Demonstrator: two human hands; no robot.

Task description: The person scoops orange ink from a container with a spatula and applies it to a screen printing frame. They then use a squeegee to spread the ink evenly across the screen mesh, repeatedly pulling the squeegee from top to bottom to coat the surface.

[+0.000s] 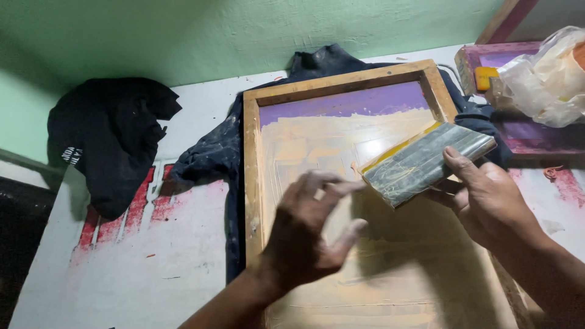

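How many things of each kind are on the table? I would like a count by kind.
Wooden printing frames: 2
Squeegee: 1
Dark garments: 2
Plastic bag: 1
Total: 6

Two bare hands and forearms

We see no sleeves, gloves, rings or watch on the left hand point(311, 234) or the right hand point(487, 201); both forearms are uncovered to the frame edge, and the left fingers point(341, 186) look blurred.

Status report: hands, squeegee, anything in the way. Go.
Right hand grips squeegee above wooden screen frame. Left hand open, beside its blade. Nothing blocks the screen.
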